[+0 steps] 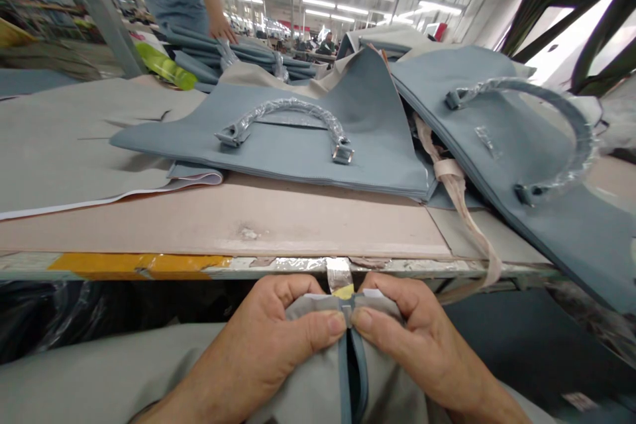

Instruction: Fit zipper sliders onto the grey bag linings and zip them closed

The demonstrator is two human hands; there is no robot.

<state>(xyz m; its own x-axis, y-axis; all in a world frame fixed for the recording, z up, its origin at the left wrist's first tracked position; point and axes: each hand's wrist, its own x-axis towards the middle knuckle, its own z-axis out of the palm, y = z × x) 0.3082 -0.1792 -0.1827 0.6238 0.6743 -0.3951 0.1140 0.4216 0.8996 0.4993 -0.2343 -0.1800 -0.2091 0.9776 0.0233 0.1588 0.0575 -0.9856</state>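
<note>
My left hand (271, 344) and my right hand (415, 338) meet below the table's front edge, both pinched on a grey fabric piece (322, 371) with blue-grey edging. The thumbs press together at its top end, just under a strip of silver tape (339, 275) on the table edge. The piece drapes down over my lap. On the table ahead lies a blue-grey bag panel (298, 139) with a plastic-wrapped handle (291, 109).
A second blue-grey bag panel (521, 146) with a wrapped handle slopes off the right side. A beige strap (462, 205) hangs between the panels. Grey sheet material (74, 132) covers the table's left. A co-worker's hand (222, 30) rests on stacked panels at the back.
</note>
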